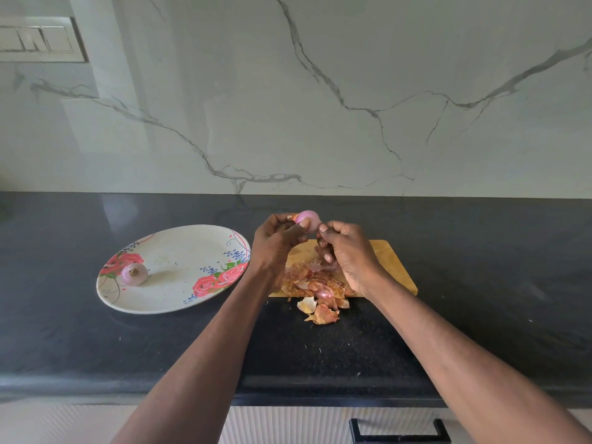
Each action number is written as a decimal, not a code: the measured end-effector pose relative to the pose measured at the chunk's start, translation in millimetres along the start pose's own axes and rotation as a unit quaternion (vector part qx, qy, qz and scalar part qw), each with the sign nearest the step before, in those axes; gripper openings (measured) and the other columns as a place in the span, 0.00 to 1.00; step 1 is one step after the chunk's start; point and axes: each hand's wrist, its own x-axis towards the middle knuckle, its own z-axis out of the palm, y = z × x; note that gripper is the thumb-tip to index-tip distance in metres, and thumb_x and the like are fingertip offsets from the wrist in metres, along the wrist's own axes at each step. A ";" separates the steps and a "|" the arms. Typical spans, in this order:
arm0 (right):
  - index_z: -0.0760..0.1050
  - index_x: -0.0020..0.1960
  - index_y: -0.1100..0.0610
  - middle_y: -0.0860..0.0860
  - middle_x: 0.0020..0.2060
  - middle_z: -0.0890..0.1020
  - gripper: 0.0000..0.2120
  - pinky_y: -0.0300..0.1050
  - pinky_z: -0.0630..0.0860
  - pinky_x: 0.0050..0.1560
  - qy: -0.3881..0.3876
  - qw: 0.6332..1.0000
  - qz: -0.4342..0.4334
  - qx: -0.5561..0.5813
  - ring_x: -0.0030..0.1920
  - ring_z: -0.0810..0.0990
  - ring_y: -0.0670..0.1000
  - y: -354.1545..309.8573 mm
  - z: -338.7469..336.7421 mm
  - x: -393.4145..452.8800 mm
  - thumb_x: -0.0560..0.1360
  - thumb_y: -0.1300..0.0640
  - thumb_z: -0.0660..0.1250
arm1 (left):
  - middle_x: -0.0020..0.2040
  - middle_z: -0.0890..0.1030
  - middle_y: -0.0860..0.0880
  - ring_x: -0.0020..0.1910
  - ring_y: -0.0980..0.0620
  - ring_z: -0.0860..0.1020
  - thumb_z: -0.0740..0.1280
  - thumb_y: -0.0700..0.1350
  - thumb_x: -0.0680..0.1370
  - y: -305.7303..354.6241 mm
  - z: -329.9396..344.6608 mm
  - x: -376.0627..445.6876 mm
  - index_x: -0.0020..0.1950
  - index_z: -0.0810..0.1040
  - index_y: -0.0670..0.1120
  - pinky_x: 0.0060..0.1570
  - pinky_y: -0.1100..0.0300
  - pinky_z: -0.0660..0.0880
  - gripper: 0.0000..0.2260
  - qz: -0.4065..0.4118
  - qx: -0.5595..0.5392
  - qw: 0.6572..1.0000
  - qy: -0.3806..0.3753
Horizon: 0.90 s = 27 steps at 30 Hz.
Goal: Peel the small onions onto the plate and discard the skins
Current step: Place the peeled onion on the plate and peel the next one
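Observation:
My left hand (276, 238) holds a small pink onion (309, 218) up above the far end of a wooden cutting board (392, 267). My right hand (347, 251) pinches a strip of skin at the onion's right side. A heap of orange-brown onion skins (315, 283) covers the board beneath my hands and spills over its near edge onto the black counter. One peeled onion (134, 274) lies on the left part of a white oval plate (179, 283) printed with red roses, left of the board.
The black counter (480, 315) runs the whole width, backed by a white marble wall. A switch panel (38, 38) is set in the wall at the upper left. A drawer handle (398, 431) shows below the counter's front edge.

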 end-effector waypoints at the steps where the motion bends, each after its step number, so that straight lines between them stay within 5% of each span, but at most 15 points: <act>1: 0.77 0.43 0.61 0.50 0.31 0.73 0.11 0.37 0.63 0.24 0.009 1.000 -0.006 0.003 0.24 0.67 0.45 -1.0 0.4 -0.6 0.83 0.60 0.63 | 0.43 0.84 0.46 0.44 0.48 0.81 0.76 0.39 0.72 -0.3 0.2 -0.4 0.51 0.78 0.40 0.49 0.55 0.79 0.11 0.001 -0.003 1.000 0.000; 5: 0.76 0.36 0.62 0.51 0.26 0.73 0.12 0.39 0.64 0.24 0.009 0.999 -0.032 -0.015 0.22 0.67 0.46 -3.5 5.3 -2.7 0.78 0.62 0.67 | 0.44 0.84 0.43 0.44 0.48 0.82 0.74 0.40 0.73 2.2 0.6 0.4 0.53 0.79 0.38 0.49 0.57 0.80 0.12 -0.018 -0.047 0.999 -0.009; 8: 0.77 0.36 0.60 0.51 0.29 0.76 0.09 0.51 0.78 0.32 0.008 0.988 -0.093 -0.127 0.29 0.72 0.49 2.4 6.9 -3.1 0.73 0.58 0.71 | 0.42 0.83 0.42 0.41 0.50 0.82 0.65 0.37 0.81 6.7 -0.5 2.2 0.55 0.78 0.37 0.43 0.61 0.81 0.06 -0.060 -0.097 0.993 -0.008; 9: 0.80 0.41 0.57 0.49 0.34 0.79 0.03 0.50 0.80 0.36 0.004 0.981 -0.107 -0.160 0.32 0.74 0.48 2.6 6.8 -4.4 0.73 0.60 0.72 | 0.41 0.83 0.42 0.40 0.50 0.81 0.63 0.38 0.82 8.3 -1.8 2.9 0.56 0.78 0.37 0.42 0.61 0.80 0.07 -0.076 -0.113 0.991 -0.006; 12: 0.83 0.55 0.55 0.48 0.47 0.84 0.10 0.31 0.75 0.37 0.038 0.955 -0.165 -0.244 0.36 0.78 0.42 4.9 2.8 -3.9 0.76 0.64 0.71 | 0.43 0.83 0.42 0.41 0.49 0.80 0.59 0.39 0.83 10.0 -6.4 4.4 0.56 0.78 0.39 0.39 0.59 0.78 0.09 -0.100 -0.136 0.986 -0.004; 17: 0.84 0.51 0.56 0.46 0.41 0.85 0.11 0.36 0.76 0.35 0.078 0.945 -0.220 -0.228 0.39 0.81 0.43 4.2 6.9 -7.5 0.74 0.50 0.74 | 0.47 0.83 0.41 0.43 0.49 0.81 0.61 0.37 0.82 7.9 -5.7 3.4 0.62 0.77 0.36 0.45 0.58 0.81 0.11 -0.104 -0.127 0.986 -0.039; 24: 0.84 0.46 0.61 0.50 0.36 0.83 0.05 0.37 0.69 0.31 0.097 0.910 -0.266 -0.303 0.33 0.76 0.44 7.6 3.2 -3.6 0.77 0.60 0.71 | 0.53 0.81 0.40 0.44 0.48 0.80 0.66 0.35 0.80 5.5 -1.1 1.8 0.60 0.79 0.40 0.44 0.58 0.80 0.09 -0.063 -0.084 0.993 -0.050; 27: 0.83 0.44 0.61 0.52 0.35 0.82 0.06 0.44 0.72 0.32 0.094 0.901 -0.272 -0.324 0.34 0.76 0.50 7.6 2.4 -3.1 0.78 0.61 0.70 | 0.54 0.81 0.41 0.46 0.47 0.80 0.66 0.32 0.79 7.0 -0.5 0.4 0.60 0.80 0.40 0.45 0.57 0.80 0.11 -0.053 -0.089 0.993 -0.053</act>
